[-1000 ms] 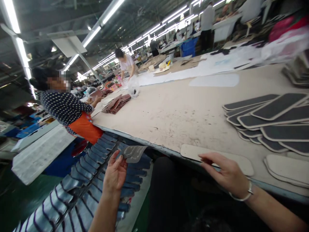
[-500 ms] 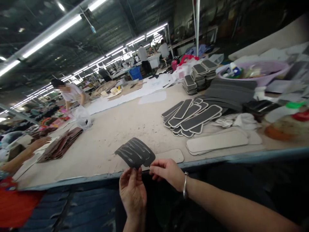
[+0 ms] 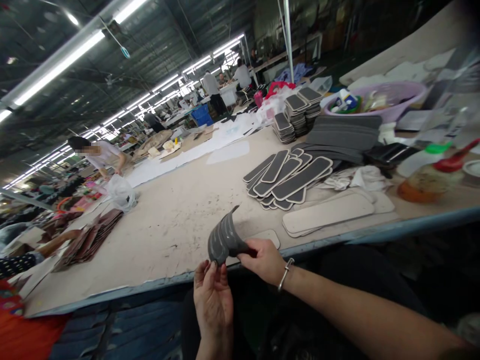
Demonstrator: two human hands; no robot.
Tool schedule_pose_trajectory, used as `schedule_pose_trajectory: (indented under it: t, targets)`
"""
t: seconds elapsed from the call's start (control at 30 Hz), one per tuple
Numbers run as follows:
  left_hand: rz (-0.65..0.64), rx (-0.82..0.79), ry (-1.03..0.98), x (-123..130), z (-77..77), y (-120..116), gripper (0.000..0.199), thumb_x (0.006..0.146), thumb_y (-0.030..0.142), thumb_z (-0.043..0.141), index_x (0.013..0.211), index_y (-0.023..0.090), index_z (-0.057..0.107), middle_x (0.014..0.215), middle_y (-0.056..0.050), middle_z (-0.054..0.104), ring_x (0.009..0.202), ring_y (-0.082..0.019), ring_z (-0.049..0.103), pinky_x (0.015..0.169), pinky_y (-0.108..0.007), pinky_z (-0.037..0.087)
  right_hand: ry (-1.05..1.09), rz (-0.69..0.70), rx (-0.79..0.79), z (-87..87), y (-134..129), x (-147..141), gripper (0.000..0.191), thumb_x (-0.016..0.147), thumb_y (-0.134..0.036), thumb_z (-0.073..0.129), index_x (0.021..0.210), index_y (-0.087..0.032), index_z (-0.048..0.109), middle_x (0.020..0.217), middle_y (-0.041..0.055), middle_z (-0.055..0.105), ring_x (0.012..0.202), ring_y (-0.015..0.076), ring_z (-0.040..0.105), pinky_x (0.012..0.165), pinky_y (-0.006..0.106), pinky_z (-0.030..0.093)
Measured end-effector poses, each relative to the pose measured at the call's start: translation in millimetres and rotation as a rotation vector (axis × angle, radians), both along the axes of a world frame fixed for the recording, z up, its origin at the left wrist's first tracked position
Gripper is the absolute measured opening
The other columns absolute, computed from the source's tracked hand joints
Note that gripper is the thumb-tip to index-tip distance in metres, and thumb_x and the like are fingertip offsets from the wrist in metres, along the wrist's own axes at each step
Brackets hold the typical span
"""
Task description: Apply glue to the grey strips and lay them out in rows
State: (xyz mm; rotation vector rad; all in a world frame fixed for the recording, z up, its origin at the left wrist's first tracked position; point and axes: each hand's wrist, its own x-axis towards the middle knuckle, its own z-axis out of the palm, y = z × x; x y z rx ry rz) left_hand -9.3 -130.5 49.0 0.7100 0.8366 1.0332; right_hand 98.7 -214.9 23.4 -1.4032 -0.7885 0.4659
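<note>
1. The left hand (image 3: 214, 297) has its fingers clamped on the lower edge of a dark gray sheet (image 3: 220, 241).
2. The right hand (image 3: 263, 261), with a silver bracelet (image 3: 286, 275) at its wrist, has thumb and fingers pinched on the sheet's right-hand corner.
3. The sheet is raised in front of the person, above the near edge of the surface (image 3: 172, 215); it is curved and carries pale, shiny streaks.
4. Just beyond the right hand, a pale strip (image 3: 270, 237) lies flat on the surface, partly hidden.
5. To its right is a low stack of longer pale boards (image 3: 330, 215).
6. Behind those, dark panels (image 3: 296, 181) with pale borders overlap in a loose fan.
7. Farther right stand a white cloth (image 3: 369, 179), a bottle (image 3: 422, 187) with amber contents and a purple basin (image 3: 407, 95).
8. Folded brown pieces (image 3: 92, 237) lie at the left, near a co-worker's arm (image 3: 60, 243).
</note>
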Motion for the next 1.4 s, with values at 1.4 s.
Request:
schedule_pose_trajectory:
  t: [1.4]
  targets:
    - [0.254,0.016,0.832,-363,-47.4,142,0.029,0.065,0.026,0.075,0.086,0.012,0.062,0.078,-0.004,0.062,0.071,-0.016,0.062,0.062,-0.029,0.050,0.452,0.064,-0.032,-43.9,-4,65,0.018,0.068,-0.029,0.071,0.058,-0.023,0.057,0.061,0.0043,0.049,0.058,0.0150,0.046,0.050,0.031,0.037]
